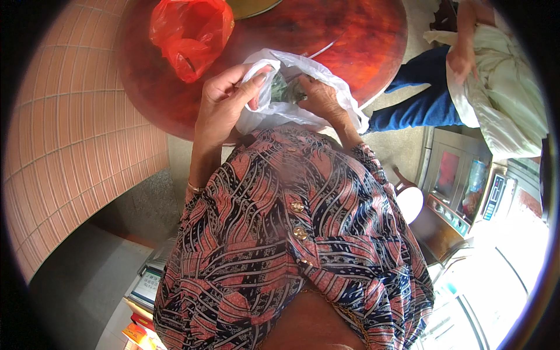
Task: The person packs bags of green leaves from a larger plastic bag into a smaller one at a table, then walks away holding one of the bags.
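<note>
A white plastic bag (302, 111) lies before me at the near edge of the round red table (350, 48), its mouth spread wide. My left hand (229, 94) pinches the bag's left rim between thumb and fingers. Inside the mouth is my right hand (321, 98), its fingers on a small clear wrapped packet (297, 89) that they partly cover. Some green stuff (278, 87) shows beside that packet in the bag; what it is I cannot tell. The lower contents are hidden by the bag's folds.
A crumpled red plastic bag (192, 39) sits at the table's far left, close to a round yellowish item (253, 6). On the left stands a tiled wall (83, 109). To the right is another person in blue trousers (420, 105), near a wooden cabinet (450, 175).
</note>
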A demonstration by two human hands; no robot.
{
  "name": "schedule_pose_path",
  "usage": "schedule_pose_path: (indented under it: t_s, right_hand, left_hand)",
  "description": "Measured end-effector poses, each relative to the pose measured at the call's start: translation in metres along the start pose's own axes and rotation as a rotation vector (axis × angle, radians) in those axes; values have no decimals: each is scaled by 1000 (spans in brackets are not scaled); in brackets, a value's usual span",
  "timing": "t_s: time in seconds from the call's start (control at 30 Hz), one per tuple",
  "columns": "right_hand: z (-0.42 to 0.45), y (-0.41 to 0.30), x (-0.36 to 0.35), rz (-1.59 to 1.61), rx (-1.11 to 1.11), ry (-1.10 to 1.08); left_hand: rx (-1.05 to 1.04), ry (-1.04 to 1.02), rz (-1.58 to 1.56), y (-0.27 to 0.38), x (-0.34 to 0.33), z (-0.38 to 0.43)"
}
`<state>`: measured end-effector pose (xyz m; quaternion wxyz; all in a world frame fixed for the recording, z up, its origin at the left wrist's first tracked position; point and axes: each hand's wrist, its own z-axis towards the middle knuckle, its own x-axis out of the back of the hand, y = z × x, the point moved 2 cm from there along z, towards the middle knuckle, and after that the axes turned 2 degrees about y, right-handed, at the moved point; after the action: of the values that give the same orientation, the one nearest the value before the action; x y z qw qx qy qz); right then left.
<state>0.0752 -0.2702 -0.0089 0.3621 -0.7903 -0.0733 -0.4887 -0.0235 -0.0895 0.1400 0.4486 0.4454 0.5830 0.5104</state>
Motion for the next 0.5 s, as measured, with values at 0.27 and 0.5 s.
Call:
schedule_pose_path:
  t_s: [0.27, 0.5]
  right_hand:
    - [-32, 11, 36, 704, -265, -97]
    - [-42, 9, 30, 1566, -92, -36]
  left_hand:
    - [31, 21, 18, -4, -1, 2]
    - [28, 109, 52, -9, -5, 20]
